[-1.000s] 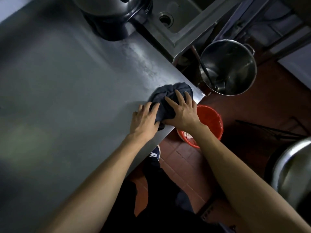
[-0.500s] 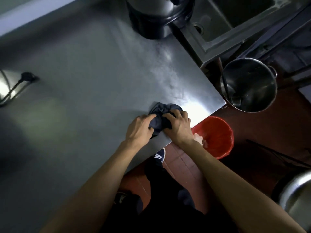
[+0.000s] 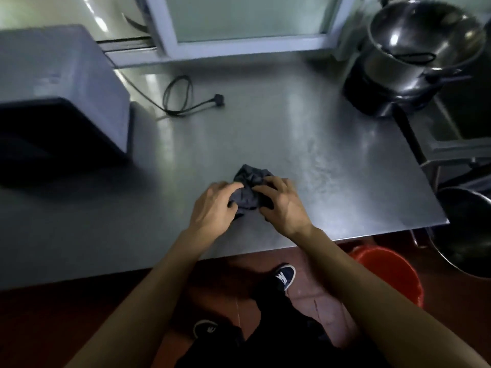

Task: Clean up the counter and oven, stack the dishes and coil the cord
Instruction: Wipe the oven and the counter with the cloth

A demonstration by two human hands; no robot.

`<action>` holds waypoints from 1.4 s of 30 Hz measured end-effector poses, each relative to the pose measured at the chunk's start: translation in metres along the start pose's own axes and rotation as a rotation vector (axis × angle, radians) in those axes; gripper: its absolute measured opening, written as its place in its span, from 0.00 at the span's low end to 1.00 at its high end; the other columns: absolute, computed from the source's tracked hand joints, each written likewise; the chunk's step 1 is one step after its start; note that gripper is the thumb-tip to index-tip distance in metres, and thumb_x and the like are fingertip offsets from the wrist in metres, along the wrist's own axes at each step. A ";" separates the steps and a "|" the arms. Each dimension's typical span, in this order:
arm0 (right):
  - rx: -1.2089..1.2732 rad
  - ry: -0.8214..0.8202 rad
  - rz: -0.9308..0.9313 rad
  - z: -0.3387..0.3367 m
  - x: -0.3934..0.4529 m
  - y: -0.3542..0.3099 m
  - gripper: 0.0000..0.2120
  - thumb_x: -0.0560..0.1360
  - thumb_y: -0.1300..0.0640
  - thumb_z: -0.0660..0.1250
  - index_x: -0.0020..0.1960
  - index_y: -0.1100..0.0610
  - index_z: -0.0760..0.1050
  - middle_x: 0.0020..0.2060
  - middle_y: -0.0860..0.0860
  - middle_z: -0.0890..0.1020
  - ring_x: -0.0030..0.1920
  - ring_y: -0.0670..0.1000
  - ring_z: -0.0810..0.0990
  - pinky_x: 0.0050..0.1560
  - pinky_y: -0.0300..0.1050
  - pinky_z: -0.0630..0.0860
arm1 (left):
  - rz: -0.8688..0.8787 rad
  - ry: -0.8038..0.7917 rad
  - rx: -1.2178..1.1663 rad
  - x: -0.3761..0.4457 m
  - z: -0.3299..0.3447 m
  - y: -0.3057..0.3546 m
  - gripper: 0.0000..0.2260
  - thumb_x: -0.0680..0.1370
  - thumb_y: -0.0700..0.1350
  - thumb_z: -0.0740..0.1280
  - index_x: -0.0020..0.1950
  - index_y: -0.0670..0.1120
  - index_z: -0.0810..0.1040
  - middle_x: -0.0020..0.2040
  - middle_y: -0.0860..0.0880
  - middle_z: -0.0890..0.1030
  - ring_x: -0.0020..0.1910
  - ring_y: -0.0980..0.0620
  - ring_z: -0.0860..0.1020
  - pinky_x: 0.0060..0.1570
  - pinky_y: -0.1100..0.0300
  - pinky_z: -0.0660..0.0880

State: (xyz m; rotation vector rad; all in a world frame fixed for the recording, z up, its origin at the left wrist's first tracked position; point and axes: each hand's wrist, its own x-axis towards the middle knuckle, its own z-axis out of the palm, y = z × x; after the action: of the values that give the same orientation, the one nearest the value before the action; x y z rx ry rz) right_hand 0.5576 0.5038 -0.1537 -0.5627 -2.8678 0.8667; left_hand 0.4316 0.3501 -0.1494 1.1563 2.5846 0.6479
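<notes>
A crumpled dark grey cloth (image 3: 249, 181) lies on the steel counter (image 3: 305, 144) near its front edge. My left hand (image 3: 212, 205) grips the cloth's left side with curled fingers. My right hand (image 3: 279, 203) grips its right side. At the left of the counter stands the grey oven (image 3: 61, 83). Its black cord (image 3: 180, 96) lies looped on the counter behind, the plug pointing right.
A big steel pot (image 3: 419, 41) sits on a dark base at the back right, beside a sink frame (image 3: 451, 147). Below the counter's right corner are a red bucket (image 3: 390, 269) and a dark steel basin (image 3: 467, 232). A window frame (image 3: 239, 46) runs along the back.
Both hands have bunched the cloth and drawn it back from the counter's right corner towards the middle. My view has swung left, so the oven and cord now show.
</notes>
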 end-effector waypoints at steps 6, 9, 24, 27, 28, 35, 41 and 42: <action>-0.019 0.054 -0.225 0.038 0.005 -0.129 0.23 0.70 0.60 0.69 0.64 0.58 0.78 0.63 0.60 0.75 0.60 0.64 0.72 0.56 0.59 0.76 | -0.073 0.225 -0.024 -0.089 -0.087 -0.076 0.21 0.75 0.39 0.68 0.67 0.51 0.76 0.59 0.49 0.79 0.55 0.47 0.77 0.48 0.53 0.76; -0.012 0.062 -0.313 0.056 0.007 -0.187 0.23 0.70 0.59 0.69 0.65 0.57 0.78 0.63 0.59 0.75 0.60 0.63 0.72 0.56 0.59 0.77 | -0.132 0.303 -0.040 -0.130 -0.123 -0.111 0.21 0.75 0.39 0.68 0.67 0.51 0.77 0.60 0.48 0.79 0.55 0.47 0.77 0.49 0.53 0.76; 0.003 0.033 -0.629 0.094 0.042 -0.341 0.21 0.71 0.58 0.70 0.64 0.55 0.79 0.64 0.55 0.75 0.62 0.59 0.71 0.60 0.57 0.74 | -0.300 0.528 -0.057 -0.209 -0.212 -0.212 0.20 0.75 0.46 0.61 0.65 0.47 0.79 0.55 0.47 0.79 0.52 0.47 0.76 0.47 0.53 0.75; 0.016 0.035 -0.650 0.098 0.063 -0.356 0.21 0.71 0.57 0.69 0.64 0.55 0.79 0.64 0.54 0.76 0.63 0.58 0.71 0.61 0.53 0.74 | -0.277 0.537 0.014 -0.198 -0.227 -0.231 0.14 0.75 0.46 0.62 0.58 0.49 0.79 0.48 0.50 0.78 0.47 0.48 0.75 0.41 0.56 0.71; 0.016 0.037 -0.651 0.098 0.072 -0.359 0.21 0.71 0.56 0.67 0.64 0.54 0.79 0.64 0.54 0.76 0.63 0.58 0.72 0.61 0.51 0.73 | -0.264 0.546 0.039 -0.192 -0.232 -0.237 0.11 0.75 0.45 0.63 0.56 0.49 0.79 0.47 0.50 0.77 0.47 0.48 0.75 0.39 0.56 0.70; 0.038 0.080 -0.605 0.096 0.152 -0.359 0.23 0.71 0.55 0.67 0.66 0.53 0.78 0.65 0.52 0.75 0.64 0.55 0.71 0.61 0.45 0.71 | -0.170 0.541 0.077 -0.114 -0.261 -0.275 0.09 0.75 0.43 0.66 0.54 0.47 0.80 0.46 0.51 0.78 0.47 0.50 0.73 0.40 0.61 0.66; 0.087 0.220 -0.558 0.084 0.232 -0.360 0.22 0.70 0.58 0.68 0.64 0.55 0.79 0.64 0.54 0.76 0.63 0.55 0.70 0.62 0.45 0.68 | -0.114 0.526 -0.025 -0.032 -0.295 -0.289 0.17 0.74 0.46 0.62 0.60 0.47 0.81 0.51 0.49 0.80 0.51 0.48 0.76 0.48 0.54 0.75; 0.096 0.233 -0.558 0.081 0.245 -0.361 0.22 0.70 0.58 0.68 0.64 0.55 0.79 0.63 0.55 0.77 0.63 0.55 0.71 0.63 0.45 0.68 | -0.111 0.539 -0.042 -0.020 -0.301 -0.291 0.17 0.74 0.45 0.63 0.60 0.46 0.81 0.51 0.48 0.81 0.51 0.47 0.77 0.48 0.53 0.76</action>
State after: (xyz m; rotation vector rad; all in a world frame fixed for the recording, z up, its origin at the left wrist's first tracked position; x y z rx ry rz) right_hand 0.1995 0.2753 -0.0261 0.1427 -2.5409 0.7707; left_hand 0.1412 0.0745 -0.0268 0.9100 3.0200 1.1101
